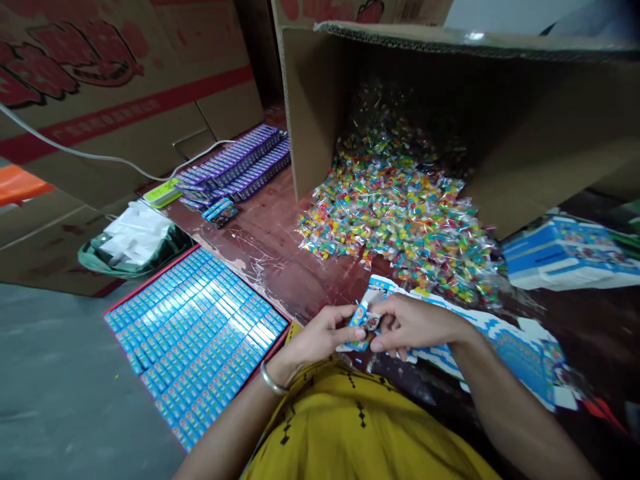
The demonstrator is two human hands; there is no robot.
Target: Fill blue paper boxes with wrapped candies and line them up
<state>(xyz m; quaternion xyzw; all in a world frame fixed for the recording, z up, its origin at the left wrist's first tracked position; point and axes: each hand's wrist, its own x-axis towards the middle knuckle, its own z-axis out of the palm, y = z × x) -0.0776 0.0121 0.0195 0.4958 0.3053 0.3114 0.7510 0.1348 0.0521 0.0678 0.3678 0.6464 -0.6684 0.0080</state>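
Close to my body, my left hand (323, 335) grips a small blue candy box (359, 314) between thumb and fingers. My right hand (413, 323) is closed at the box's right side, its fingers bent near a shiny, dark-patterned part; whether that is a packet or a box panel I cannot tell. Flat blue-and-white cartons (510, 347) lie in a spread pile under and beyond my right wrist. Ahead of both hands is a heap of clear packets of colourful candy (390, 207), spilling from a big cardboard box lying on its side (313, 113).
Left of me, a red-edged tray holds tight rows of filled blue boxes (200, 327). Purple boxes (245, 160) stand in rows behind it, near a yellow-green item (163, 193) and a white cable (110, 157). A green bag with white contents (135, 237) and blue-white carton stacks (565, 250) flank the table.
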